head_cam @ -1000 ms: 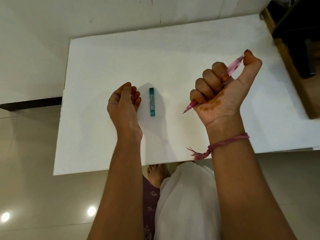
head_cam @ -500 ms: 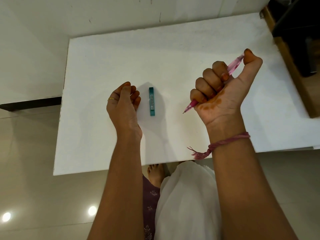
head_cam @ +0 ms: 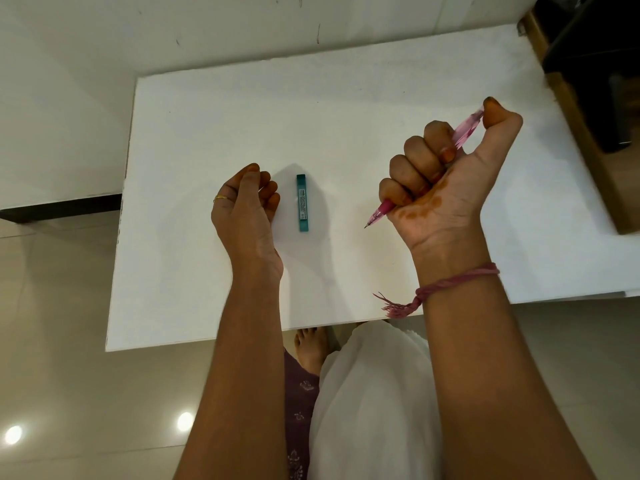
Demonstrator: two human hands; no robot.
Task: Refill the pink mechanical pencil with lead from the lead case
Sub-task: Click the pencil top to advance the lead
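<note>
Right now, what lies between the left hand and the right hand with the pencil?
In the head view, only the teal lead case, nearer the left hand, touching neither; the right hand grips the pencil.

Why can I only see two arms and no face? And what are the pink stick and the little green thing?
There is no machine here, just a person. The camera is worn on the person's head and looks forward and down, so you see what they see: their own arms, not their face.

The right hand grips the pink stick, which is a pink mechanical pencil. The fingers are curled round it, the thumb is at its top end, and its sharp tip points down towards the table.

The little green thing is the lead case. It lies flat on the white table, between the hands, and nobody is touching it.

The left hand is just beside the case, with its fingers loosely curled, holding nothing.
</note>
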